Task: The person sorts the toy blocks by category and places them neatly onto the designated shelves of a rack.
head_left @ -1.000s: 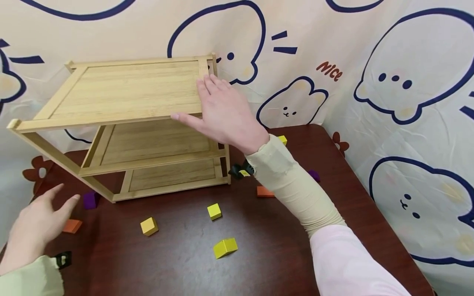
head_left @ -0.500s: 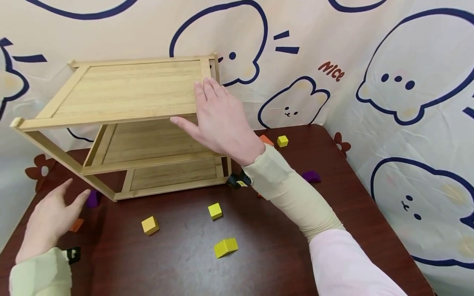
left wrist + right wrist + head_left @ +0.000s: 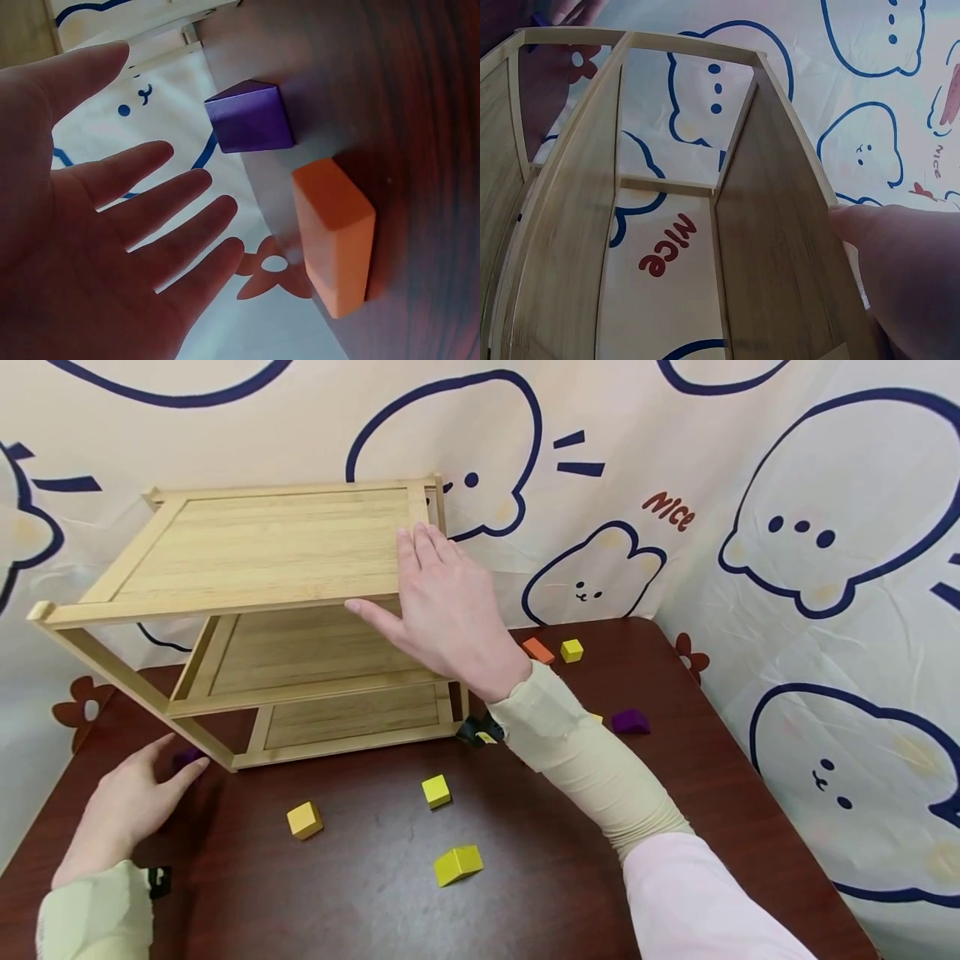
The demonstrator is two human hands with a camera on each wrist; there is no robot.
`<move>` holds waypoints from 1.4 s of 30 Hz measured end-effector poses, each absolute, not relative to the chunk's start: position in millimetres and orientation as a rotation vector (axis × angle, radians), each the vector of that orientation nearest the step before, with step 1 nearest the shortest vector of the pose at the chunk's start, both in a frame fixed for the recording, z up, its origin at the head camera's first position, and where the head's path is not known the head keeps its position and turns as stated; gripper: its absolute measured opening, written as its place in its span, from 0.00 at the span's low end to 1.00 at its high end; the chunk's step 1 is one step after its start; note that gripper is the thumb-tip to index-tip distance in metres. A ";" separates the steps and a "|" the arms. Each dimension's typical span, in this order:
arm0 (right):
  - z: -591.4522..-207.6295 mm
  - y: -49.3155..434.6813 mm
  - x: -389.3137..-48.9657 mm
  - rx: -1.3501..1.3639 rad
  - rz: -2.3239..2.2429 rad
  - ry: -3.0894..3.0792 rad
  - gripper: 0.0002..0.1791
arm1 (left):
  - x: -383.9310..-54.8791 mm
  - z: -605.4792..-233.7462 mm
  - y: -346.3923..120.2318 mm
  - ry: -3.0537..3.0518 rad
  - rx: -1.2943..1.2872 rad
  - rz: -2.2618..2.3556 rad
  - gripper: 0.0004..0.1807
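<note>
A light wooden three-tier shelf [image 3: 277, 547] stands on the dark table. My right hand [image 3: 453, 610] rests on the right end of its top board, fingers straight and thumb along the front edge. In the right wrist view, the thumb [image 3: 900, 262] touches the board's rim. Low at the left, my left hand [image 3: 131, 802] is beside the shelf's front left post, fingers spread apart. A purple block [image 3: 251, 120] lies just ahead of its fingertips, partly hidden by the hand in the head view. An orange block [image 3: 334, 236] is nearby, hidden from the head view.
Several yellow blocks lie in front of the shelf, including a cube [image 3: 436, 792] and an angled one [image 3: 458, 865]. Right of the shelf are an orange block [image 3: 537, 650], a yellow cube [image 3: 572, 650] and a purple block [image 3: 631, 722]. Patterned cloth [image 3: 600, 410] encloses the table.
My left hand has moved right and slightly forward toward the purple block, now covering the orange one in the head view. My right hand has stayed on the shelf top, shifting only slightly.
</note>
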State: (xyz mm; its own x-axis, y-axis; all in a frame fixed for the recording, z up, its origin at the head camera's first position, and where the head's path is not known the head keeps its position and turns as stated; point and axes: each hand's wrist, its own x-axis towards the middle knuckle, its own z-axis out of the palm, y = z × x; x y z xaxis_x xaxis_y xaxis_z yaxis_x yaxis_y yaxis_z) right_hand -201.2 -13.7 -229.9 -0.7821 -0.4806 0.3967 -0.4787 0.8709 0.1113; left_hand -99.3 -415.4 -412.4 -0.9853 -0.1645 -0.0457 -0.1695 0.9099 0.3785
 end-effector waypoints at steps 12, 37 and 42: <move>-230.6 -15.6 -201.4 0.673 -0.006 -2.621 0.61 | -100.2 -421.7 -417.1 3.036 -0.215 0.564 0.42; -229.6 -15.3 -201.2 0.697 -0.011 -2.625 0.57 | -103.1 -419.9 -417.4 3.047 -0.261 0.518 0.36; -229.5 -14.6 -201.2 0.707 0.010 -2.629 0.57 | -106.2 -413.8 -413.4 3.069 -0.301 0.552 0.32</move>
